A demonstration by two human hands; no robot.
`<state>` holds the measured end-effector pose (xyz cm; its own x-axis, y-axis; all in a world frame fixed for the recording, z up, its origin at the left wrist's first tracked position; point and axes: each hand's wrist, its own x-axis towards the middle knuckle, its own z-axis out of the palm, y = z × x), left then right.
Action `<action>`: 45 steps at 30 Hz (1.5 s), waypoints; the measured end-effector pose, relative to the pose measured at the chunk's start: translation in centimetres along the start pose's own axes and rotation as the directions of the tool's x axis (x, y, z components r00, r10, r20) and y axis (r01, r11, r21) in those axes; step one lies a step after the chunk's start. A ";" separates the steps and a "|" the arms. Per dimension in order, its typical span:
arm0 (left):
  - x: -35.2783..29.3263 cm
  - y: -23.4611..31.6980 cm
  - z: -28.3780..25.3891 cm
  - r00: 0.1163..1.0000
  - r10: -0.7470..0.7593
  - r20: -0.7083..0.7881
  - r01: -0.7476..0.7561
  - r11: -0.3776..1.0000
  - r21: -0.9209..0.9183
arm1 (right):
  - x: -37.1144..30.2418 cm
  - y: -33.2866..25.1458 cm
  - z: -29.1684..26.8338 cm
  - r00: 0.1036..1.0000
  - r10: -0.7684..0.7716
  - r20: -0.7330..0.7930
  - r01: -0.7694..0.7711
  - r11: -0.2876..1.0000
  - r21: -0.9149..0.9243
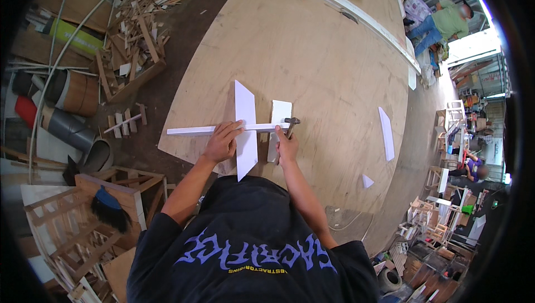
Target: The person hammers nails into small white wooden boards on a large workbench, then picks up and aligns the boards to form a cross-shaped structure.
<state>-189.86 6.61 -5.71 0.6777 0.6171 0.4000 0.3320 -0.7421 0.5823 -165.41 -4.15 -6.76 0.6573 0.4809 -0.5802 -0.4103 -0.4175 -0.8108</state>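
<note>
A long white wooden strip (186, 131) lies crosswise on the plywood tabletop (312, 52). It passes over a white board (245, 102) with slanted ends and reaches a shorter white piece (282, 111) on the right. My left hand (222, 142) grips the strip where it meets the slanted board, fingers bent over it. In my right hand (286, 146) is a hammer (292, 121), its head beside the strip's right end. The thumb of that hand is close to the strip. Whether nails join the pieces is too small to see.
On the table's right lie a loose white slat (386, 133) and a small white triangle (368, 181). Long white bars (356, 16) cross the far side. Scrap wood (134, 47) heaps at the left, near a wooden frame (83, 191). Another person (446, 22) is at the far right.
</note>
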 end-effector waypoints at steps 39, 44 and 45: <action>-2.3 2.2 5.7 0.400 -0.897 0.187 0.804 0.245 -0.542 | -2.9 -1.4 -3.3 0.853 -0.480 0.203 0.516 0.726 -0.455; -2.3 3.5 6.2 0.565 -0.818 -0.105 0.704 0.545 -0.455 | -2.5 -3.5 2.2 0.678 -0.521 0.519 0.735 0.493 -0.465; -2.1 3.8 6.1 0.571 -0.811 -0.129 0.702 0.564 -0.436 | -2.5 -3.6 2.8 0.674 -0.497 0.547 0.739 0.457 -0.494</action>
<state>-186.03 0.88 -8.66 0.0334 0.9877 -0.1525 0.3764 0.1289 0.9175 -167.36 -1.66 -2.64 0.3006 0.9533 -0.0303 0.6107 -0.2168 -0.7616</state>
